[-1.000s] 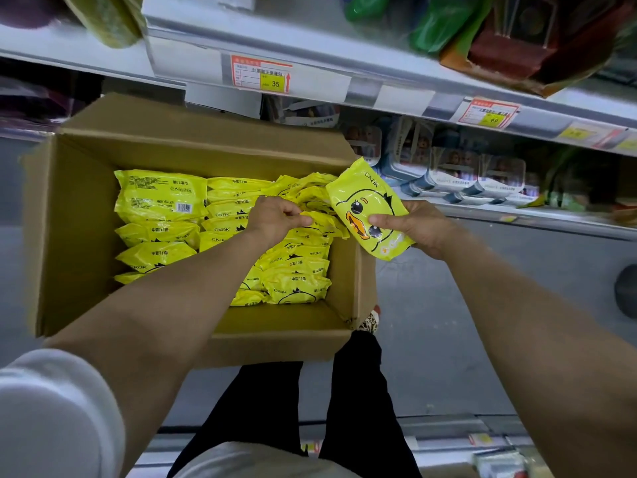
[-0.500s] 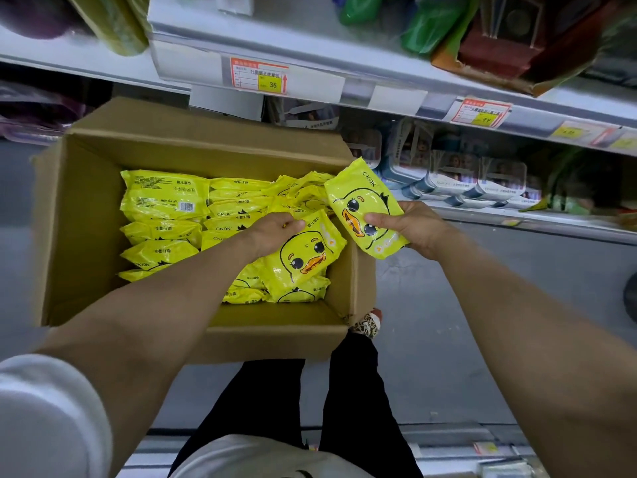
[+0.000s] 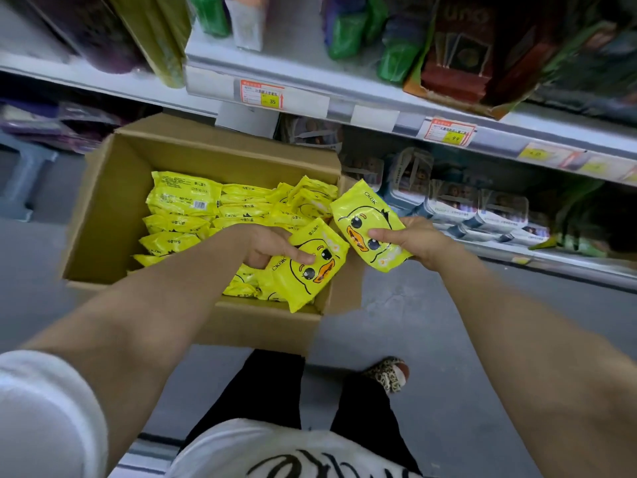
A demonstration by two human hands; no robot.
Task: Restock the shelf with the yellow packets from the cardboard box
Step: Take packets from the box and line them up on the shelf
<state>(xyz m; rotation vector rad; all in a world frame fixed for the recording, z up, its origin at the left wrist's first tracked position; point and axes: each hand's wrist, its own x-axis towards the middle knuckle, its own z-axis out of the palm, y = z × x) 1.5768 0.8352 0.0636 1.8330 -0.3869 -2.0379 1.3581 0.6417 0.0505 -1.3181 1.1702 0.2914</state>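
Left hand (image 3: 265,248) pinches one yellow packet (image 3: 306,267) over the box (image 3: 113,201); right hand (image 3: 410,241) grips another (image 3: 365,222) nearer the shelf (image 3: 517,257). Slick wrappers could slip from such light fingertip holds.

Yellow packets (image 3: 303,281) bear black-and-orange duck faces; the cardboard box (image 3: 113,208) is brown, the shoe (image 3: 387,372) leopard-print, trousers (image 3: 272,391) black.

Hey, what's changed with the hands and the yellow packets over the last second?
The left hand, which was down among the packets in the cardboard box, has gripped a duck-face packet and lifted it up and to the right, close beside the one in the right hand. The right hand keeps holding its own packet; the box and the rest of its packets stay put.
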